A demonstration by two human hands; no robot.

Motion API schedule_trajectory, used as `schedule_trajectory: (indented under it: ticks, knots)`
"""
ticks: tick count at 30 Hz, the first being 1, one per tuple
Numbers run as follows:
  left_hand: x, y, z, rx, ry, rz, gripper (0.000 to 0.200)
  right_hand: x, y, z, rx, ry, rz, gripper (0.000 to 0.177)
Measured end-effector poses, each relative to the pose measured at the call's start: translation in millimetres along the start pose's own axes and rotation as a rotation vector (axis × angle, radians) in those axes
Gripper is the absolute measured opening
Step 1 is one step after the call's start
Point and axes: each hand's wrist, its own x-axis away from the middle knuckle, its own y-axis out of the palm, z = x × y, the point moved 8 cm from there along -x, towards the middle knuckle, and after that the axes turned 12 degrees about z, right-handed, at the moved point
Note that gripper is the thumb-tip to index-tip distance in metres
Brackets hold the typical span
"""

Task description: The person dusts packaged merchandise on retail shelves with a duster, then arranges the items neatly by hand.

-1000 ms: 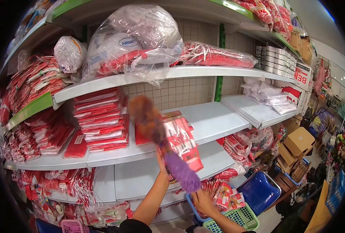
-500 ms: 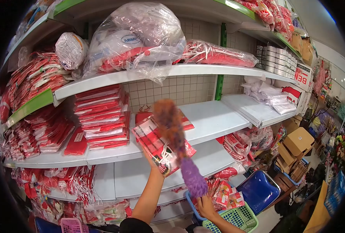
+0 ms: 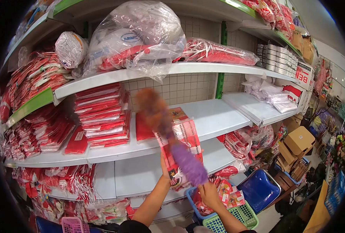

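Left hand (image 3: 164, 165) clamped on red-and-white plastic-wrapped packet (image 3: 190, 136), now upright, shifted toward 3 o'clock before the white metal shelf (image 3: 223, 118). Right hand (image 3: 209, 194) grips purple-and-orange fluffy duster (image 3: 186, 165), swung across packet face: dusting underway. Stacked red packets (image 3: 102, 120) at 9 o'clock; blue plastic basket (image 3: 259, 190) at 4 o'clock. Nothing blocks.

Left hand (image 3: 165, 166) raised high — right hand (image 3: 208, 193) clenched lower.

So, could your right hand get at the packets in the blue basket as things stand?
Likely yes for reach: the right hand sits just above the packets, nothing between, though it grips the duster.
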Motion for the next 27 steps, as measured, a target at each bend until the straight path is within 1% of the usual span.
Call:
schedule_trajectory:
  ticks: [1,2,4,5,6,7,8,9,10,11,12,14,17,19,20,21,22,23,25,26,27]
  knots:
    - [9.5,19.1,1.1,0.025,-0.041,-0.118,0.056,-3.2,-4.7,4.1,-0.041,0.077,0.048,0.027]
    - [20.1,37.7,2.2,0.046,-0.085,-0.234,0.057,-2.0,-3.1,8.7,-0.024,0.084,0.06,0.027]
    - [-4.2,1.9,-4.6,0.15,-0.101,-0.266,0.057,4.0,4.9,21.6,0.008,0.093,0.087,0.026]
    - [-20.6,-22.0,-8.1,0.201,-0.107,-0.284,0.057,14.5,10.6,14.9,0.056,-0.014,0.035,0.027]
    - [-36.8,-57.2,-6.0,0.095,0.042,-0.253,0.057,21.6,10.8,10.7,0.026,-0.057,0.013,0.027]
    - [-40.5,-62.3,5.8,-0.015,0.186,-0.205,0.056,27.6,9.5,6.7,-0.004,-0.099,-0.009,0.026]
    - [-41.6,-56.1,9.5,0.102,0.124,-0.328,0.056,33.0,8.9,5.2,-0.033,-0.142,-0.031,0.026]
    - [-42.0,-50.4,13.5,0.215,0.046,-0.448,0.056,34.9,8.5,22.7,0.035,-0.091,-0.023,0.025]
    - [-35.6,-29.9,22.1,0.315,-0.044,-0.561,0.056,36.2,8.9,46.4,0.102,-0.038,-0.016,0.023]
    - [-33.6,-19.5,28.2,0.227,0.02,-0.275,0.058,37.8,8.3,61.6,0.171,0.018,-0.01,0.022]
    - [-29.6,-21.6,33.7,0.139,0.081,0.01,0.059,38.2,5.1,58.4,0.155,-0.002,-0.003,0.022]
    - [-27.8,-12.8,37.6,0.133,0.08,0.014,0.058,32.0,-4.1,45.4,0.119,-0.051,0.014,0.022]
    - [-25.7,-11.8,36.4,0.122,0.024,-0.042,0.057,1.8,-20.3,30.2,0.23,-0.118,-0.012,0.025]
    - [-21.9,-12.8,32.8,0.116,-0.039,-0.074,0.056,-30.0,-29.5,61.1,0.34,-0.011,0.055,0.029]
    - [-19.2,-13.4,29.4,0.118,-0.073,-0.088,0.056,-51.4,-37.2,73.2,0.345,0.004,0.14,0.03]
    - [-16.4,-12.6,26.9,0.117,-0.103,-0.103,0.056,-73.4,-47.0,78.4,0.349,0.017,0.226,0.032]
    - [-15.1,-11.0,24.3,0.109,-0.119,-0.104,0.056,-96.4,-60.5,70.2,0.318,0.052,0.296,0.035]
    - [-13.4,-9.0,23.1,0.097,-0.124,-0.095,0.055,-117.3,-71.7,62.1,0.362,0.017,0.361,0.034]
    - [-13.6,-7.4,21.9,-0.028,-0.059,-0.009,0.055,-156.2,-78.7,71.7,0.485,-0.141,0.434,0.033]
    - [-14.6,-7.5,22.6,-0.089,-0.025,0.034,0.055,-173.0,-74.9,77.0,0.553,-0.104,0.366,0.033]
    - [-20.3,-11.8,25.4,-0.238,0.065,0.0,0.059,-187.8,-70.9,80.9,0.62,-0.067,0.298,0.033]
